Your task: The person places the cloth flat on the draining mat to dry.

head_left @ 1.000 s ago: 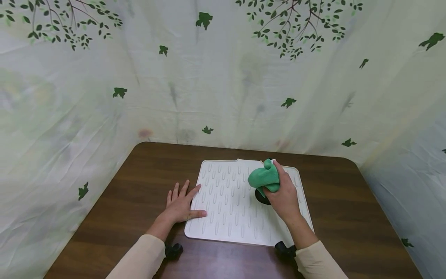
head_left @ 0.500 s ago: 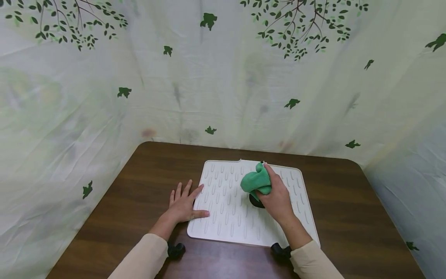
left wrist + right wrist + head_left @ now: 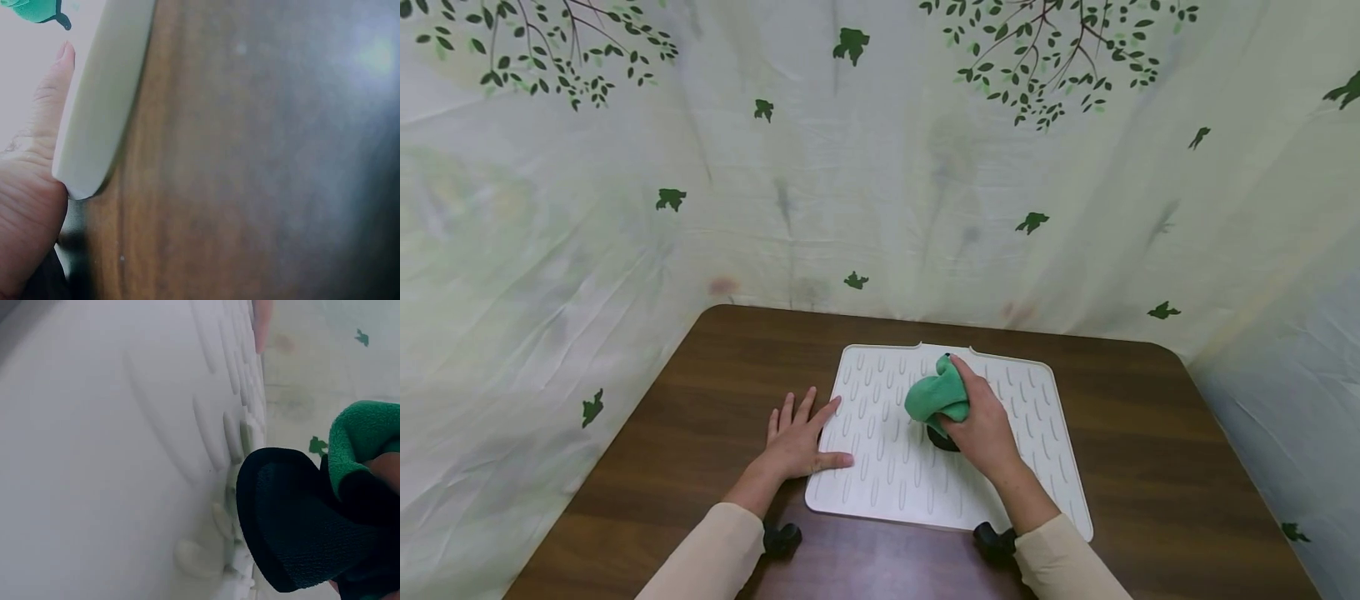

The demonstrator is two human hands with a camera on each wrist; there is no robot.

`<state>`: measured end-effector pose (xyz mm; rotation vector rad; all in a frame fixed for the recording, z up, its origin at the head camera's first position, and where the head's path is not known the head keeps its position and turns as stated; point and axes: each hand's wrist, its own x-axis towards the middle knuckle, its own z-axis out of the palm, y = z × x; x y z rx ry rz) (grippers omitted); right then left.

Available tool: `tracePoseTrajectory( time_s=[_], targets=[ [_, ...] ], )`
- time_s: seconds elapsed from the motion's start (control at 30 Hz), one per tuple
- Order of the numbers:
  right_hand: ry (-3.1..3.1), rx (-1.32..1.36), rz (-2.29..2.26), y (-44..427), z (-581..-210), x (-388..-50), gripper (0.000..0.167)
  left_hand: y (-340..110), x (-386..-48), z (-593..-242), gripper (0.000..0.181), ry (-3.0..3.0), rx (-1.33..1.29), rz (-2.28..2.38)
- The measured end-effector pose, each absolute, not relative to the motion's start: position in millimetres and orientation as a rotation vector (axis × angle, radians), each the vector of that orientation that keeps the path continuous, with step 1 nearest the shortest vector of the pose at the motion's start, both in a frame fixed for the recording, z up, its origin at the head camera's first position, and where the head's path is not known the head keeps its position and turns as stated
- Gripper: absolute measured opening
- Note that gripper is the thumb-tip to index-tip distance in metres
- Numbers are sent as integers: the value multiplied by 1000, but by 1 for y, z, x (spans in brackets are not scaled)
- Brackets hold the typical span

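Cloth (image 3: 929,398) is being gripped by the right hand (image 3: 983,427) at the board's (image 3: 868,477) centre; its nine-o'clock edge is being touched by the spread left hand (image 3: 795,443), twelve o'clock being blocked by curtain (image 3: 895,183).

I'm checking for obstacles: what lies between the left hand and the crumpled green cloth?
Only a bare stretch of the white ridged rectangular board separates the left hand from the green cloth; the head view shows it.

Even light fills the head view, leaving sheen on the near counter (image 3: 880,567). The left wrist view blurs, with glare upper right; the right wrist view is dimmer, its board (image 3: 94,456) greyish.
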<state>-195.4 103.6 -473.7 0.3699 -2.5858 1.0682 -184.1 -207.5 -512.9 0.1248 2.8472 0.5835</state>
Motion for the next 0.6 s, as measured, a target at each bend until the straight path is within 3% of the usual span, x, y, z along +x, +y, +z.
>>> tracePoseTrajectory(
  time_s=[0.6],
  targets=[
    [-2744, 359, 1072, 95, -474, -193, 95, -206, -182, -512, 112, 2855, 110, 560]
  ],
)
